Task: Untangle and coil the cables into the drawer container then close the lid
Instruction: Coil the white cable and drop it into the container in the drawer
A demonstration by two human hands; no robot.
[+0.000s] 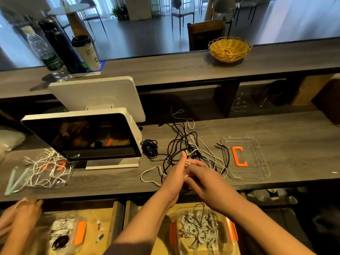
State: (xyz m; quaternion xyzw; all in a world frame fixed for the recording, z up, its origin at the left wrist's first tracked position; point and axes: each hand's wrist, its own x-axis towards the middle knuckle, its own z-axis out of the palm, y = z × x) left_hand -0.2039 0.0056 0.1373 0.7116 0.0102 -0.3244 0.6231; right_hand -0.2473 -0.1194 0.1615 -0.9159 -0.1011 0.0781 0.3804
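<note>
Both hands meet over the counter, left hand [179,171] and right hand [197,174] pinching white cable [188,162].

Right hand [199,173] fingers hidden behind left hand [177,172], grip unclear

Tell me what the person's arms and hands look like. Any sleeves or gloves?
Both forearms are bare, with no gloves, watch or rings visible on the left hand or right hand. A dark sleeve edge shows near the left elbow at the bottom of the picture.
</note>
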